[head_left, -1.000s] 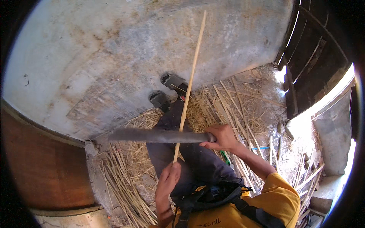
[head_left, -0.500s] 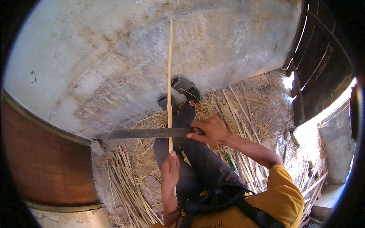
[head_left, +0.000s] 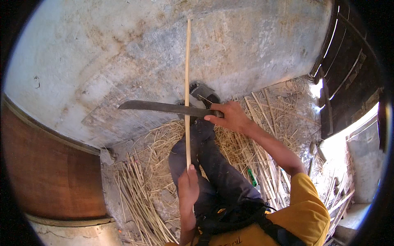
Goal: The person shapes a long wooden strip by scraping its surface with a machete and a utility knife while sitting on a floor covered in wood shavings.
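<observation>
My left hand [head_left: 188, 188] grips the near end of a long thin pale cane stick [head_left: 188, 74] that points straight away from me over my legs. My right hand [head_left: 230, 115] holds the handle of a long dark machete [head_left: 160, 107]. Its blade lies across the stick, edge against it, about a third of the way up from my left hand. My legs in dark trousers [head_left: 205, 164] stretch forward, with dark sandals [head_left: 201, 91] near the wall.
A grey stained concrete wall [head_left: 123, 53] rises ahead. Split canes and straw [head_left: 135, 197] cover the floor on both sides. A reddish-brown panel [head_left: 45, 172] stands at left. A dark slatted door [head_left: 349, 82] is at right, with bright light beyond.
The stick has swung from leaning right to pointing straight ahead. The machete blade has risen slightly along the stick and my right hand moved up with it.
</observation>
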`<state>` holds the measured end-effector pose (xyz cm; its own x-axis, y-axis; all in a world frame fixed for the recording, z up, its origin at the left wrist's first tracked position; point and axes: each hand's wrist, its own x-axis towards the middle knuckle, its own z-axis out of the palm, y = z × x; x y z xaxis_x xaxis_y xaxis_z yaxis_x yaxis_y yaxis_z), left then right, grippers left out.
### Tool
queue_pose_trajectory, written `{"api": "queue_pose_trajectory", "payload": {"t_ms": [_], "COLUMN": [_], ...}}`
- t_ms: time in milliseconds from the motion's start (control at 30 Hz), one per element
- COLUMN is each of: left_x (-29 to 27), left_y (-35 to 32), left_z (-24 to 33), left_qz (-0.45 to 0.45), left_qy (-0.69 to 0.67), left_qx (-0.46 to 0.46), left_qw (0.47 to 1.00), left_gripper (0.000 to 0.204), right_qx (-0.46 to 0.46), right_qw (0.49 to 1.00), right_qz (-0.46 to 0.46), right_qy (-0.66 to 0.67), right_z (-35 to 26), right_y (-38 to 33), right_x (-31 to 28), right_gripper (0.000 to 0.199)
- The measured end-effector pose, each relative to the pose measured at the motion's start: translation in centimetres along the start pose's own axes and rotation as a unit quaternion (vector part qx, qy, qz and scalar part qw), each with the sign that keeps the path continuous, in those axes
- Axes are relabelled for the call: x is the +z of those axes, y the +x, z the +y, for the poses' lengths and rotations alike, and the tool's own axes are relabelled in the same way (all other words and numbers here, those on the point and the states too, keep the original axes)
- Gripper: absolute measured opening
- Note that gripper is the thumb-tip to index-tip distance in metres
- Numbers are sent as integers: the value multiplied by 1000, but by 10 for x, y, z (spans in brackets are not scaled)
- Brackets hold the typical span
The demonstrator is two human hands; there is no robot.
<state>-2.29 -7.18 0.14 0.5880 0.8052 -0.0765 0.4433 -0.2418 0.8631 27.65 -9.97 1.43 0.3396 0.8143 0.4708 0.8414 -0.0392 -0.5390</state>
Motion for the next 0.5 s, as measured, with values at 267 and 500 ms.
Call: {"api": "queue_pose_trajectory", "payload": {"t_ms": [267,500], "left_x": [0,-5], "left_y": [-3,-1], "left_z": [13,14], "left_qz": [44,75], "left_qy": [102,145], "left_qx": [33,45], "left_qw": [993,986], "left_gripper": [36,37], "right_qx": [-152,-51], "right_qw": [984,997], "right_qz": [-46,-43], "right_qy": [-76,-23], "right_z": [-23,-10], "right_y": [-16,6], "right_x": [-2,4], "right_gripper": [52,54]}}
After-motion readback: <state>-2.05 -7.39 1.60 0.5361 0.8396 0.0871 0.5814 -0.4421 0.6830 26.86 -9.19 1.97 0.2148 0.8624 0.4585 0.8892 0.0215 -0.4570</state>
